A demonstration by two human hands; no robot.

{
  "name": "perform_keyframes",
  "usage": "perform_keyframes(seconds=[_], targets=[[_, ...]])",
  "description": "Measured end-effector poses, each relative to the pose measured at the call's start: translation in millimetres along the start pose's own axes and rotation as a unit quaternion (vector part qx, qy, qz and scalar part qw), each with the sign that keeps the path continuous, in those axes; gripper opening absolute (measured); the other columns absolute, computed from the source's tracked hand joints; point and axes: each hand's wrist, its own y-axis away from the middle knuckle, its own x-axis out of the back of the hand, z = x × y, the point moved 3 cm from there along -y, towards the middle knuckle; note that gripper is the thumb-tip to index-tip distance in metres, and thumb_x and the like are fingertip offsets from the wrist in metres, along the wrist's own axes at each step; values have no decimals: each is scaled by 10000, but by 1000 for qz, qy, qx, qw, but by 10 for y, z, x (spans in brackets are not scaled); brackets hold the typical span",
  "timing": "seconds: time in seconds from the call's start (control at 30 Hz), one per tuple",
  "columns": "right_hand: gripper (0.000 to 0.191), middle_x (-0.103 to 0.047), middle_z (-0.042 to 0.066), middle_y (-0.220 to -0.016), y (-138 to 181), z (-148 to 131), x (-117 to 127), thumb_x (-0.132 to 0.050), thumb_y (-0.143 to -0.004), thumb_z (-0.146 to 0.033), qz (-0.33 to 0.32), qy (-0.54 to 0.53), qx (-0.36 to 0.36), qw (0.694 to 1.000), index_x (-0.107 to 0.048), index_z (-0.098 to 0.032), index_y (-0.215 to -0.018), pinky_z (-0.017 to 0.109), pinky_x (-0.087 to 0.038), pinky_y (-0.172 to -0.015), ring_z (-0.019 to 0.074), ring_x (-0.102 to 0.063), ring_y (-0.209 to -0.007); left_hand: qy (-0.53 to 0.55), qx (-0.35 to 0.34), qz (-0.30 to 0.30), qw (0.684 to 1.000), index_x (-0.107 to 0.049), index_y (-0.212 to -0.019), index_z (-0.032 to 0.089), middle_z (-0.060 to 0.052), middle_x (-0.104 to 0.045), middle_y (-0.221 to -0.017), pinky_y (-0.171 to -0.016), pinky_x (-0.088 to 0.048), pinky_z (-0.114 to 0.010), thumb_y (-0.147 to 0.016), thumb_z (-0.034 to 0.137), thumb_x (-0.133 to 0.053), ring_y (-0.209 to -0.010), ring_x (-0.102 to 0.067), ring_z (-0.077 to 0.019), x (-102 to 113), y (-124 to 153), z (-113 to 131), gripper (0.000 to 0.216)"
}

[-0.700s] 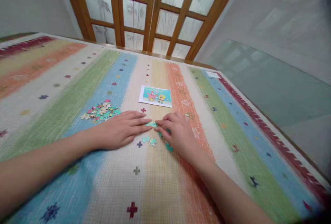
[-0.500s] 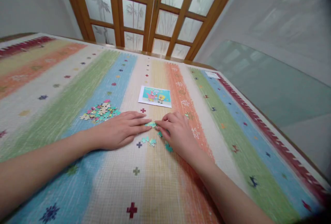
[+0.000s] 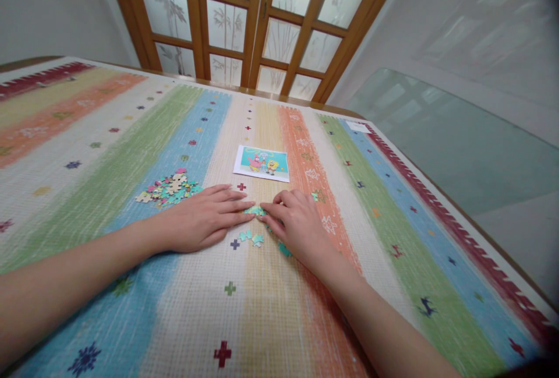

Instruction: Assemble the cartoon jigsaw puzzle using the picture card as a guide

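Observation:
My left hand (image 3: 208, 218) lies flat on the striped cloth with its fingers stretched out. Its fingertips touch small teal jigsaw puzzle pieces (image 3: 253, 211). From the other side, my right hand (image 3: 297, 225) pinches thumb and forefinger at a puzzle piece (image 3: 261, 212), mostly hidden by the fingertips. Just nearer to me lie a loose teal piece (image 3: 244, 236) and another piece (image 3: 258, 240). One more teal piece (image 3: 285, 249) shows partly from under my right hand, and a small green piece (image 3: 315, 196) peeks out behind its knuckles.
A heap of mixed puzzle pieces (image 3: 172, 189) sits beyond my left forearm. Past my hands lies a cartoon picture card (image 3: 264, 163). A white paper (image 3: 358, 127) is near the right edge of the table. Wooden glazed doors (image 3: 257, 23) stand behind the table.
My right thumb and forefinger have shifted slightly left, closer to my left fingertips. My left hand stays almost where it was.

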Motion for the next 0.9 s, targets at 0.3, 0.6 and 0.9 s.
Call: perform_keyframes(seconds=[0.3,0.6,0.9], targets=[[291,-709,70,-980,23,74,27,-719,-911,-354,2,-51,-4,999,-744,-240,-1178,374,-381,-830,248,-591,-961,23,-6,14,1000,-418,-1524,267,-53,-481,-1546,-1228,-230,-467,-1023,246,-415,-1460,-381,-251,-22,2,-21,502],[161,-711,54,-973,36,118,22,-688,-937,-299,-2,-72,1,997,-790,-277,-1059,373,-374,-807,234,-595,-946,29,-11,26,999,-444,-1509,245,-59,-489,-1539,-1222,-243,-460,-1033,253,-388,-1453,-388,-255,-15,2,-18,479],[124,-698,50,-953,26,111,6,-706,-924,-288,11,-71,2,997,-807,-299,-995,354,-348,-786,219,-578,-927,32,-12,25,999,-441,-1512,246,-56,-488,-1539,-1228,-237,-454,-1036,244,-385,-1467,-369,-249,-20,6,-22,480]])
